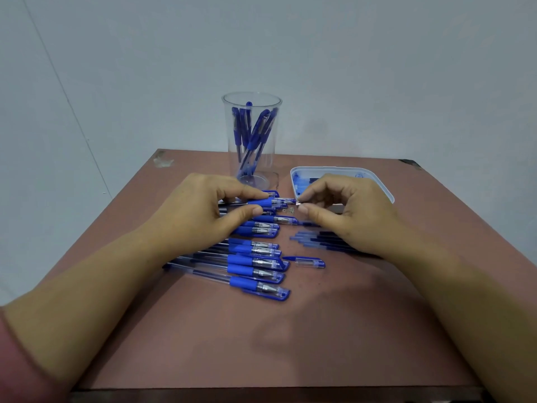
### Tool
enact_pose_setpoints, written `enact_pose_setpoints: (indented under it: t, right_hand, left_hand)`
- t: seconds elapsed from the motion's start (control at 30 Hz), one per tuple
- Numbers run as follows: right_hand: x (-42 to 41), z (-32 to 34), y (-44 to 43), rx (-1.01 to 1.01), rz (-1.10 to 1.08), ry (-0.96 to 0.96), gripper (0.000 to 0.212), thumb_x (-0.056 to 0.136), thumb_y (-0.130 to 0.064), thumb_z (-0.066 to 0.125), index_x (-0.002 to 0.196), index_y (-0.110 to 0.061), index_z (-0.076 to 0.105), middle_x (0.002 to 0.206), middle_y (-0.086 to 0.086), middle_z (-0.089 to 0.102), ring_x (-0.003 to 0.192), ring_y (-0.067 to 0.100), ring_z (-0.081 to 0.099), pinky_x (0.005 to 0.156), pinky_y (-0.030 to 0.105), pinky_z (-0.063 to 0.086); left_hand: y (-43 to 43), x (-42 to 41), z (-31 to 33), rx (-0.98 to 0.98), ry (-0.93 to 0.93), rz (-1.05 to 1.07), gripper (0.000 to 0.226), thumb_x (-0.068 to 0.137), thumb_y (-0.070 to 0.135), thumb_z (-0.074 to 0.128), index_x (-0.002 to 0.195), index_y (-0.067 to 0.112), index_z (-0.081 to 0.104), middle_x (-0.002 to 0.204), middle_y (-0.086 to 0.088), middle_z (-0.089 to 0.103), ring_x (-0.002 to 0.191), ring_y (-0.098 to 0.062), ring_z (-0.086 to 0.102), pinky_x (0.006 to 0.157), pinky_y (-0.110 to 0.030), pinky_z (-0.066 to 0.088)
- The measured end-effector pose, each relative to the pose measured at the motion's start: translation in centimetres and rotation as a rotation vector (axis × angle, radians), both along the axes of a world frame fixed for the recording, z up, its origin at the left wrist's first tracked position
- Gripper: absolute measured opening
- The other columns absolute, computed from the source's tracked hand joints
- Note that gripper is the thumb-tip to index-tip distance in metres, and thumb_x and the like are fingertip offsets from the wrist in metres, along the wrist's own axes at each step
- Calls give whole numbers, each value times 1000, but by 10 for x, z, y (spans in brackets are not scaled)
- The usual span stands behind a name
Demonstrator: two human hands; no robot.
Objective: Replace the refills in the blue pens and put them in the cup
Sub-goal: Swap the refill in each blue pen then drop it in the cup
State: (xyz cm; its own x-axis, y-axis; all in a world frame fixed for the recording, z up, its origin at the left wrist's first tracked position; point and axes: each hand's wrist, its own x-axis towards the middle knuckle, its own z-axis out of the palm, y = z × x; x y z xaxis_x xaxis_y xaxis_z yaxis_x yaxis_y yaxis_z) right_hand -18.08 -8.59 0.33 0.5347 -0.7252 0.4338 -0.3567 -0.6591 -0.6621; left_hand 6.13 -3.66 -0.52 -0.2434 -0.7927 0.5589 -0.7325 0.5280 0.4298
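In the head view, a clear plastic cup (251, 141) is standing at the twelve o'clock edge of the reddish table (290, 344), with several capped pens (255, 132) leaning inside it. A white tray (380, 184) is sitting at about one o'clock, just beside the cup, with blue bits in it, and the right hand (345, 210) is covering its near side. A row of blue pens (255, 271) is lying side by side from the centre toward seven o'clock, caps pointing to three o'clock. The left hand (203, 210) is hiding the far end of the row. Loose refills (313, 242) are lying at three o'clock of the row, partly under the right hand, with a loose cap (312, 262) at their six o'clock. Tiny metal bits (289, 210) are lying between the thumbs, too small to identify.

Print on the pens is showing only as a blur.

The held pen (268, 202), with a clear barrel and a blue rubber grip, is lying level over the row's far end, at the cup's six o'clock. The left hand is pinching its grip between forefinger and thumb. The right hand is pinching its tip end the same way, its other fingers curling.
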Motion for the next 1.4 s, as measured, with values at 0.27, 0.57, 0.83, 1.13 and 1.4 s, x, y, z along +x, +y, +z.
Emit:
enact_pose_setpoints:
  t: [0.27,0.57,0.83,1.13,1.4]
  right_hand:
    - [6,-2,1,-51,8,-68,24,82,-17,75,83,-38,65,81,-20,68,75,5,63,74,17,51]
    - [14,-8,3,-21,25,-20,16,80,-21,77,87,-33,69,80,-12,69,75,6,64,76,27,55]
    - [10,-6,2,-50,25,18,29,77,-32,77,103,-33,65,87,-11,67,81,9,64,77,23,54]
    - [9,-6,1,-91,30,62,24,84,-34,71,107,-33,66,89,-12,67,84,9,64,76,21,52]
    - [9,-7,0,-72,31,140,25,89,-43,57,103,-28,71,89,-12,70,86,6,64,76,27,50]
  left_hand:
    - [1,-1,0,-12,14,-9,26,82,44,63,107,42,69,84,35,62,82,11,62,72,-7,44]
    - [-1,-5,-6,-19,-29,12,27,84,42,66,110,35,72,90,19,72,81,3,66,71,-27,55]
    - [-1,-5,-6,-19,-16,16,27,83,41,66,110,37,72,92,19,72,83,5,66,72,-25,54]
    - [-1,-5,-5,-25,-7,17,26,84,39,69,110,40,71,89,22,70,81,5,65,70,-22,53]
    - [-1,-5,-5,-26,-20,3,27,84,41,66,111,36,71,92,18,73,82,3,66,71,-30,56]
